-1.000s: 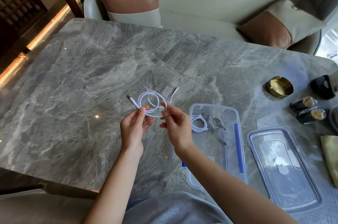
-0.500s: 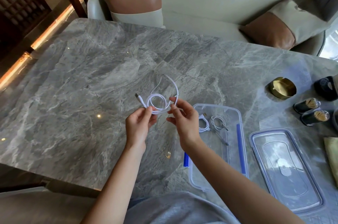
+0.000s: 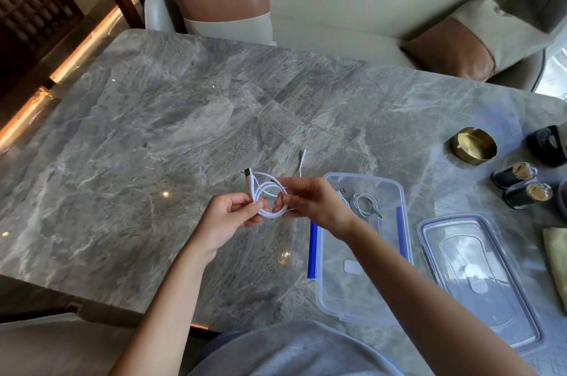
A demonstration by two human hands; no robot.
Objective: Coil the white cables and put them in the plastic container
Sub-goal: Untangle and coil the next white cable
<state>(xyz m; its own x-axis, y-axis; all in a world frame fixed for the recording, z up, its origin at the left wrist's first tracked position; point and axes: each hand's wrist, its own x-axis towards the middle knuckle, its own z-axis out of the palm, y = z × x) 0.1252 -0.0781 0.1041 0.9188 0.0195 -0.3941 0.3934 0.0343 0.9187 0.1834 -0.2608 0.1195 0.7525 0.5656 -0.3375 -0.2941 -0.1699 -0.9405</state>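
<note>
Coiling looks nearly finished for the white cable [image 3: 270,198] now in hand. The left hand [image 3: 228,216] pinches the loops on their left side, and the USB plug [image 3: 248,175] sticks up just beyond its fingertips. The right hand [image 3: 310,202] pinches the same loops from the opposite side. A short free tail [image 3: 303,160] rises just beyond it, so I judge that a last turn or tuck remains. Just right of the right hand, the plastic container [image 3: 402,200] sits open on the table [image 3: 153,160]. A coiled cable [image 3: 365,204] already lies at its far end, and a second seems partly hidden behind the right hand. Further right lies the lid [image 3: 478,280], off. What remains is closing this coil and dropping it in.
</note>
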